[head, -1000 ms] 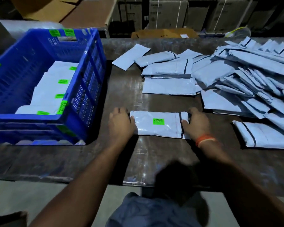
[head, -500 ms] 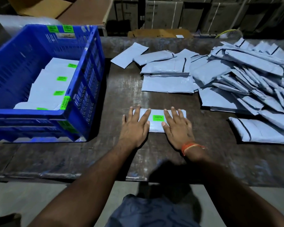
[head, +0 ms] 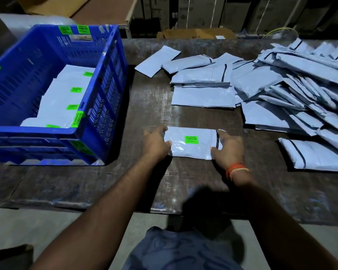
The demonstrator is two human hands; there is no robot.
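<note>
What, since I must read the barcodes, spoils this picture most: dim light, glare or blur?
Head view: dim overall, yet the green label on the held package is sharp enough to read its letters; glare streaks the table near it; a dark shadow covers the near table edge; wide-angle bends the blue crate.

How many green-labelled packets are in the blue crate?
4, overlapping in the blue crate: farthest packet, second, third, nearest; more may hide beneath.

Left hand (head: 156,144) and right hand (head: 227,148) gripping ends of labelled grey packet (head: 191,143) on table (head: 154,106), blue crate (head: 105,78) left, packet pile (head: 300,90) right
</note>
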